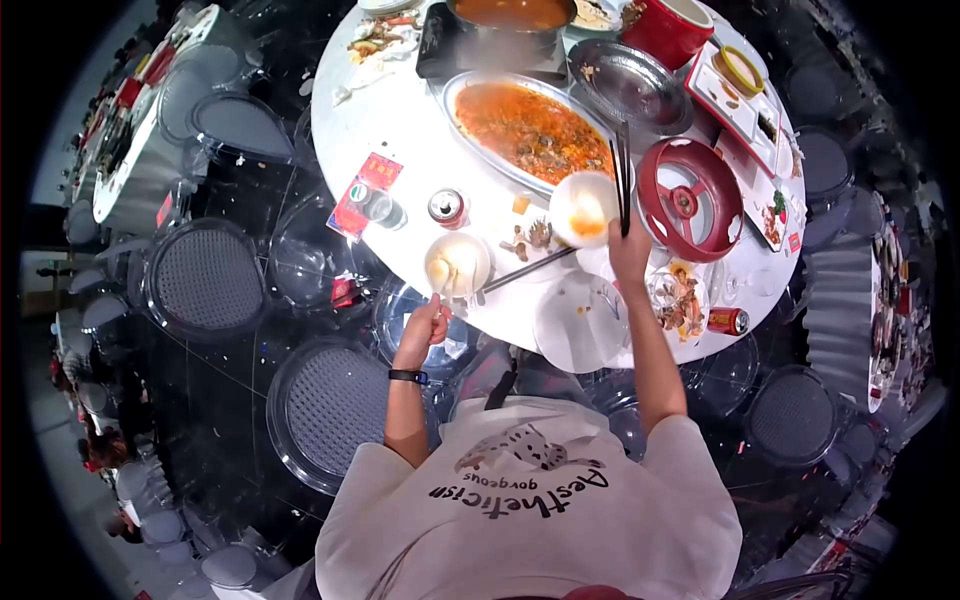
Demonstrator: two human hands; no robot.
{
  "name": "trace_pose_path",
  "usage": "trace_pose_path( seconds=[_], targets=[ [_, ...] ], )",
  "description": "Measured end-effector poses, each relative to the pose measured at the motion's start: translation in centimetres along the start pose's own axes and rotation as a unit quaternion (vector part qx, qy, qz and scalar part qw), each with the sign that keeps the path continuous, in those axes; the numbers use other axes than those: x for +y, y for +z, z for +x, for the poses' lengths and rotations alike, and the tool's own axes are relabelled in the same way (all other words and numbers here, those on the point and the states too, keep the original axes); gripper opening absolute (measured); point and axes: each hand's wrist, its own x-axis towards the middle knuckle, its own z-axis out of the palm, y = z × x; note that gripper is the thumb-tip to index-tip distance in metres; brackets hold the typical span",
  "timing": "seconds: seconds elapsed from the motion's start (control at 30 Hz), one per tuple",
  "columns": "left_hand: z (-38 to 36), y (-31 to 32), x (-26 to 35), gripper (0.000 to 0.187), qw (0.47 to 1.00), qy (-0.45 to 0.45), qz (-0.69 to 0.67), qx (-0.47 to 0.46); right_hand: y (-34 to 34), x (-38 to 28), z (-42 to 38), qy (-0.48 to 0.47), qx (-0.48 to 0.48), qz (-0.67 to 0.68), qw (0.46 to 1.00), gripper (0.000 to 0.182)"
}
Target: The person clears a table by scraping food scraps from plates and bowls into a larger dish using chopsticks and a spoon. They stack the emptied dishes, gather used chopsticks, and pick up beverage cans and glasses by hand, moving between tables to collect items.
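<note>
My left hand [424,328], with a dark wristband, is closed at the near rim of a small white bowl [478,262]. Its fingertips pinch what looks like the handle of a pale spoon [441,272] resting in that bowl. My right hand [629,255] is wrapped round several dark chopsticks [622,175] that point away from me. Against the same hand sits a second white bowl [582,195] with orange residue, tilted over the edge of the oval platter [455,120]; my fingers seem to grip its rim. Another pair of chopsticks [530,272] lies between the two bowls.
Red stew fills the platter, with a pot [510,20] behind it. A metal dish [628,88], red ring-shaped dish [655,215], white plate [580,325], scrap-filled plate [680,300] and cans [447,208] crowd the round table [340,110]. Clear chairs [335,410] surround it.
</note>
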Motion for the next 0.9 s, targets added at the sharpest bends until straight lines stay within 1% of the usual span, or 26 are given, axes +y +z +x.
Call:
trace_pose_path(
  seconds=[0.07,0.13,0.17,0.2,0.23,0.3,0.37,0.4,0.43,0.47,0.5,0.53,0.6,0.63,0.67,0.73,0.77,0.83,0.9],
  targets=[
    [1.2,-0.7,-0.1,0.059,0.993,-0.042,0.101,0.051,0.9,-0.8,4.7,-0.076,0.024,-0.079,0.994,0.032],
    [2.3,-2.3,-0.9,0.075,0.976,-0.078,0.18,0.092,2.2,-0.8,8.6,-0.176,0.008,-0.218,0.96,0.049],
    [2.7,-3.3,-1.5,0.071,0.971,-0.111,0.179,0.11,2.6,-1.2,10.4,-0.234,-0.01,-0.279,0.931,0.053],
    [3.2,-4.5,-1.9,0.072,0.951,-0.102,0.267,0.119,3.1,-1.8,12.1,-0.294,-0.02,-0.335,0.895,0.057],
    [3.5,-5.3,-2.0,0.072,0.923,-0.093,0.352,0.125,3.5,-2.3,13.4,-0.351,-0.043,-0.38,0.855,0.058],
    [4.4,-6.4,-2.2,0.061,0.881,-0.045,0.449,0.145,4.3,-3.3,15.5,-0.452,-0.08,-0.439,0.773,0.057],
    [5.7,-7.0,-2.4,0.051,0.879,0.016,0.444,0.17,5.0,-4.0,16.8,-0.528,-0.106,-0.463,0.704,0.054],
    [7.0,-7.2,-3.1,0.046,0.9,0.054,0.392,0.185,5.1,-4.3,17.0,-0.542,-0.114,-0.477,0.682,0.053],
    [7.3,-6.5,-2.4,0.043,0.938,0.054,0.303,0.158,5.1,-4.6,16.9,-0.546,-0.108,-0.49,0.671,0.053],
    [7.5,-5.8,-1.6,0.043,0.968,0.05,0.206,0.133,5.1,-4.8,16.5,-0.513,-0.112,-0.479,0.703,0.052],
    [7.8,-5.0,-0.8,0.045,0.987,0.041,0.111,0.11,4.9,-5.4,15.6,-0.479,-0.114,-0.468,0.734,0.051],
    [8.7,-5.2,-1.0,0.047,0.993,0.059,0.06,0.077,4.7,-5.8,14.7,-0.403,-0.119,-0.453,0.786,0.05],
    [9.4,-5.8,-1.4,0.05,0.995,0.063,0.04,0.062,3.8,-6.5,12.3,-0.243,-0.125,-0.414,0.868,0.047],
    [9.6,-6.0,-1.4,0.052,0.996,0.065,0.03,0.055,3.1,-6.6,10.6,-0.179,-0.136,-0.367,0.903,0.046],
    [8.8,-5.2,-0.5,0.051,0.995,0.061,0.042,0.071,2.2,-6.4,8.8,-0.114,-0.145,-0.317,0.93,0.044],
    [6.5,-3.8,1.8,0.05,0.992,0.056,0.07,0.093,1.9,-5.4,4.5,-0.018,-0.16,-0.216,0.963,0.042],
    [6.3,-4.0,1.5,0.05,0.993,0.045,0.067,0.09,2.2,-4.7,2.1,0.027,-0.173,-0.156,0.972,0.041],
    [3.6,-2.8,3.7,0.05,0.992,0.031,0.079,0.092,3.8,-3.8,-2.9,0.098,-0.205,-0.041,0.973,0.039],
    [1.3,-2.1,4.8,0.049,0.993,0.051,0.061,0.086,6.2,-4.0,-7.5,0.141,-0.231,0.062,0.961,0.037]
  ],
)
